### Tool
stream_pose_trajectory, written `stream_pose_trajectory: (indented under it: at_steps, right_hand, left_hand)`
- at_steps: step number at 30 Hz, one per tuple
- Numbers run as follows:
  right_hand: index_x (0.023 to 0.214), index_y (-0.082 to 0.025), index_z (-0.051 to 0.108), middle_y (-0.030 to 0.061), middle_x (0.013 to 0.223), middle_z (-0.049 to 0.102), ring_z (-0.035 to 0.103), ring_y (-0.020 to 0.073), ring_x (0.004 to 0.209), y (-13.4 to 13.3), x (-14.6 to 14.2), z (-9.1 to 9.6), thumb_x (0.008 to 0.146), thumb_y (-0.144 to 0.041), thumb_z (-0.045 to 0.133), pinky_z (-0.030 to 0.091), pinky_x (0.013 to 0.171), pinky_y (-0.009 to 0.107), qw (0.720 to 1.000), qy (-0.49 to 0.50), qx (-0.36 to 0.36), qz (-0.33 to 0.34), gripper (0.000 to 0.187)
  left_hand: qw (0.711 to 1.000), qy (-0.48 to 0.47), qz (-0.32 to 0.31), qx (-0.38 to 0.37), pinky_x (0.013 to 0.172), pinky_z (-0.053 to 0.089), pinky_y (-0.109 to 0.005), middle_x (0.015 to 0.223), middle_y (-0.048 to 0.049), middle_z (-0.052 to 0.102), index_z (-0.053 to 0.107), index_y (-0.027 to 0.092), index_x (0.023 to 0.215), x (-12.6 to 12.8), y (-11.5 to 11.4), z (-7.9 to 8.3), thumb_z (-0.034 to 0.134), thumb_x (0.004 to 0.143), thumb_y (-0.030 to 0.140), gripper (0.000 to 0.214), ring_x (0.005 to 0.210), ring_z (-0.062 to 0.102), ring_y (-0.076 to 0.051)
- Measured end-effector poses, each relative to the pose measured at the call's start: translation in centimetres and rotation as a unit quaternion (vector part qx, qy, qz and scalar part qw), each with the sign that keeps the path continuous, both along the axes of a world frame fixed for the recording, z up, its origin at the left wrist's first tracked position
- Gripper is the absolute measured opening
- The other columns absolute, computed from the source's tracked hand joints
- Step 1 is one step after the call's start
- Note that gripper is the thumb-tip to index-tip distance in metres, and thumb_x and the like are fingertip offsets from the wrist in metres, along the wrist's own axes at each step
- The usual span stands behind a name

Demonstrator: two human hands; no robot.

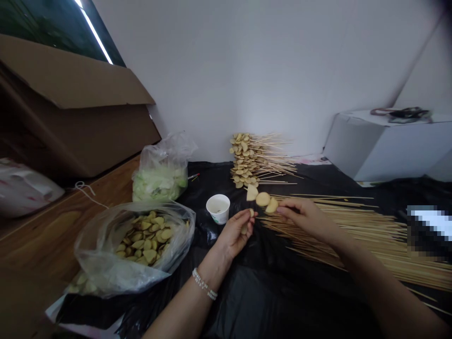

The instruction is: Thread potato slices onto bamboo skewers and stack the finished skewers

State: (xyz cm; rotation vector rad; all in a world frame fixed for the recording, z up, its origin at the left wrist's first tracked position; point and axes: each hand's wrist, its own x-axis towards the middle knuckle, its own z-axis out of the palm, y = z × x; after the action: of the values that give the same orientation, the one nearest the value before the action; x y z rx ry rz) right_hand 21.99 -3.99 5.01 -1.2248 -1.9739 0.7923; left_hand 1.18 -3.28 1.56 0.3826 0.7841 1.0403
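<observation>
Right hand (303,215) pinches a skewer of potato slices (262,199) — left hand (235,233) pinches one loose slice (251,212); pierce its centre, skewer steady.

Both forearms are reaching forward, the left hand (235,234) curling palm-up with fingertips pinching, the right hand (304,214) pinching palm-down.

White wall (247,70) behind a wooden table (42,240), cardboard box (70,108) left

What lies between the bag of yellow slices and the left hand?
Head view: only bare black sheet separates the bag and the left hand; a white cup stands just behind that gap.
</observation>
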Motion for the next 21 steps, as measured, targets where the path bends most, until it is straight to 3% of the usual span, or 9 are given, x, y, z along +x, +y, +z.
stream_pose_trajectory:
  at_steps: [4, 9, 21]
  right_hand:
    - [0.060, -0.020, 0.056, -0.0005, 0.058, 0.056, 0.049, 0.0141, 0.057, 0.3, 1.8, 0.4, 0.087, -0.037, 0.044, 0.035, 0.057, 0.026, 0.996, -0.085, -0.030, 0.023, 0.034]
    - [0.058, -0.021, 0.057, -0.0003, 0.054, 0.055, 0.047, 0.0152, 0.054, 0.0, 2.4, 0.6, 0.082, -0.034, 0.048, 0.032, 0.054, 0.026, 0.991, -0.129, -0.024, 0.018, 0.028]
    - [0.068, -0.020, 0.059, -0.0007, 0.059, 0.054, 0.046, 0.0144, 0.057, 0.6, 2.5, -0.7, 0.084, -0.032, 0.046, 0.034, 0.053, 0.025, 0.990, -0.109, -0.066, 0.063, 0.024]
  left_hand:
    - [0.999, -0.021, 0.039, -0.023, 0.057, 0.053, -0.012, 0.083, -0.0088, 0.067, 0.065, 0.007, 0.090, -0.1, 0.5, -0.5, 0.057, 0.082, 0.001, 0.013, 0.064, 0.064, -0.007]
    - [0.997, -0.042, 0.058, -0.032, 0.055, 0.054, -0.012, 0.082, -0.0070, 0.067, 0.066, 0.009, 0.088, -0.1, 0.6, -0.6, 0.058, 0.082, 0.004, 0.011, 0.063, 0.064, -0.007]
    - [0.995, -0.035, 0.090, -0.038, 0.052, 0.054, -0.013, 0.079, -0.0054, 0.067, 0.064, 0.009, 0.089, 0.1, 0.9, -0.9, 0.054, 0.085, 0.003, 0.013, 0.058, 0.063, -0.007]
